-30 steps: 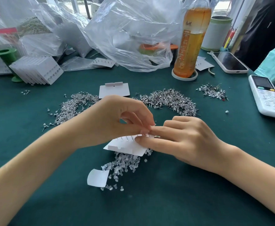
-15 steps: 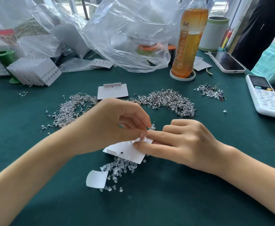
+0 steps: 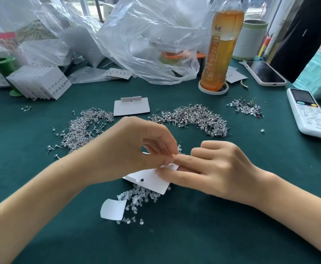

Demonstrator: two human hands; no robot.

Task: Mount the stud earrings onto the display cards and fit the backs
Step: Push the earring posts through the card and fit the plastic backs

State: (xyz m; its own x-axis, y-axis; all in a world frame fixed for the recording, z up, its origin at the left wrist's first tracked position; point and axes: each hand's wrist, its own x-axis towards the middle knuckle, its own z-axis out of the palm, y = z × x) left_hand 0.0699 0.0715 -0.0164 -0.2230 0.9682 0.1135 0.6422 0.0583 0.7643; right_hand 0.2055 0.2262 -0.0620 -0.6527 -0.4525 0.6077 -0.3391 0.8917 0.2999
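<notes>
Amber tea fills the bottle [image 3: 222,54] behind crumpled clear bags [image 3: 146,40], while the left hand [image 3: 136,149] and right hand [image 3: 213,168] both pinch a display card [image 3: 148,180] above loose backs [image 3: 136,197].

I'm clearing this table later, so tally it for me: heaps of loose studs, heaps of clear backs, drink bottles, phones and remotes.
Stud heaps: 3, namely left heap, middle heap, far right heap
Clear backs heap: 1
Drink bottle: 1
Phone: 1
Remote: 1
Total: 7
</notes>
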